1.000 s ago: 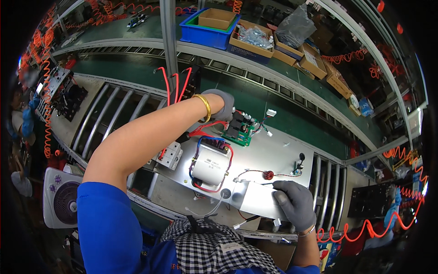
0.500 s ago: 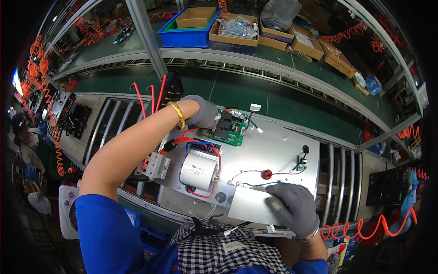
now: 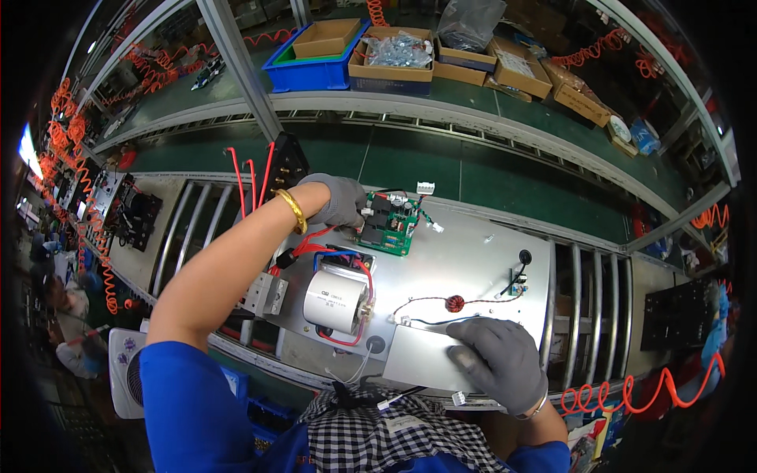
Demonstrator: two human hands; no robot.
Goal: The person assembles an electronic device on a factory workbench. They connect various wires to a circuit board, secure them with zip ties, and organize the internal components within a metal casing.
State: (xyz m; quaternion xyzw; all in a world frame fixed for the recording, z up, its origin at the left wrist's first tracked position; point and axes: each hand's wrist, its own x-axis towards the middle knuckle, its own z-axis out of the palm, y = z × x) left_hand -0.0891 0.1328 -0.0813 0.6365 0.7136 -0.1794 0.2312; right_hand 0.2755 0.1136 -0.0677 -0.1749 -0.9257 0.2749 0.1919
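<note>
Circuit board (image 3: 390,225), green with black blocks on it, lies near the far edge of a large metal panel (image 3: 473,272), left of its middle. The gray-gloved left hand (image 3: 341,202) reaches in at the board's left edge; its fingers curl inward there, with their tips hidden, so whether they pinch the board cannot be told. A white plug (image 3: 426,188) sits beyond the board's far right corner. Nearer the person, a smaller metal sheet (image 3: 418,356) lies at the panel's near edge. The right hand (image 3: 505,364), also in a gray glove, covers its right end, thumb over the face and fingers close together along the far side; whether they clamp it cannot be told. Between board and sheet, toward the left, stands a white can (image 3: 333,301) with red and blue wires around it. A small red coil (image 3: 455,303) rests on the panel beyond the sheet, and a black round piece (image 3: 525,258) is farther right. The panel lies over metal rollers (image 3: 576,307). Across the way, a blue tub (image 3: 315,75) and a cardboard box (image 3: 390,81) stand side by side on a green shelf (image 3: 477,106).
</note>
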